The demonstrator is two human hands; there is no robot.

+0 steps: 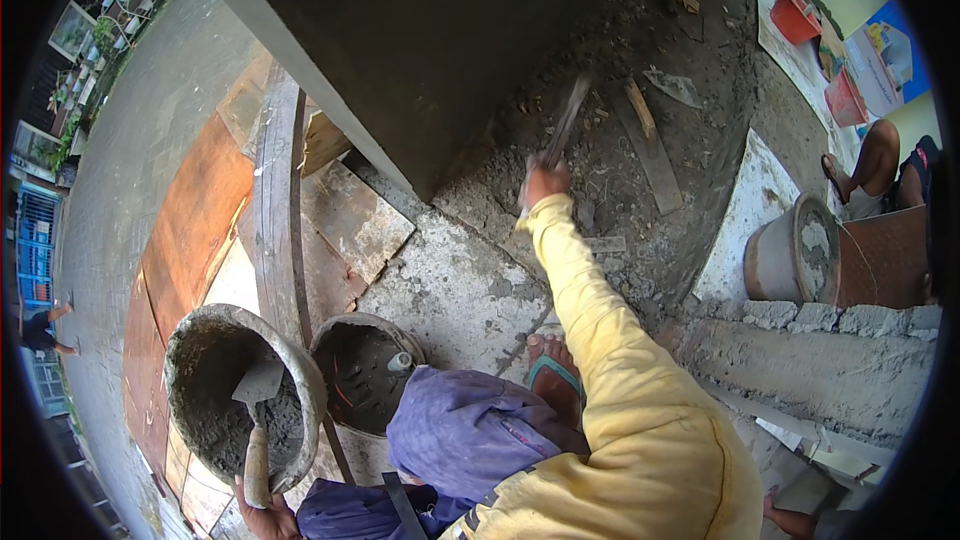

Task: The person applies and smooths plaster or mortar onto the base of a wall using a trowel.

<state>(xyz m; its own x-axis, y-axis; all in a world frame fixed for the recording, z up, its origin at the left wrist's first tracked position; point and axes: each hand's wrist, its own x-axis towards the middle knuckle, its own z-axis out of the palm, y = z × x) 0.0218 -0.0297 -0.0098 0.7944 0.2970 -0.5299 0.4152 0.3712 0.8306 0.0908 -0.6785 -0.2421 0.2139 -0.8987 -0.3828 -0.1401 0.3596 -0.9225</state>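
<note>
My right hand, in a yellow sleeve, reaches toward the rough ground beside a dark plastered corner. It is closed on a long, motion-blurred pale tool, whose kind I cannot tell. At the lower left my left hand grips a cement-crusted bucket from outside. In this bucket are grey mortar and a trowel with a wooden handle. A second bucket with dark contents and a white object in it stands beside it.
Boards and a long plank lie left, beside a paved lane with a distant person. At right are red tubs, a grey bucket, a block edge, another person's legs and, lower, someone's limb.
</note>
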